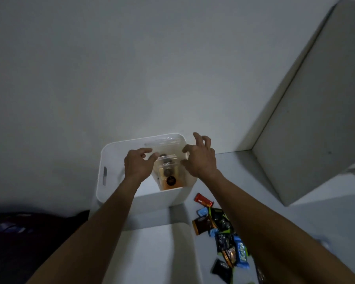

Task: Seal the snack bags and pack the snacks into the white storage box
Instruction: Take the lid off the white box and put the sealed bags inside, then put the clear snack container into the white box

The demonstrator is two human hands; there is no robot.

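The white storage box [109, 160] stands on the white surface against the wall, a slot handle in its left side. Inside it stand clear snack bags [169, 175] with dark round snacks and an orange label. My left hand [138, 163] reaches over the box and pinches the top left edge of a clear bag. My right hand [200, 155] holds the bag's right edge with thumb and fingers, the other fingers raised. Both forearms stretch from the bottom of the view to the box.
Several wrapped snacks [221, 230] in red, brown, blue, black and green lie scattered on the surface right of the box. A tall white panel [307, 111] juts out at the right. A dark shape [19, 238] fills the lower left.
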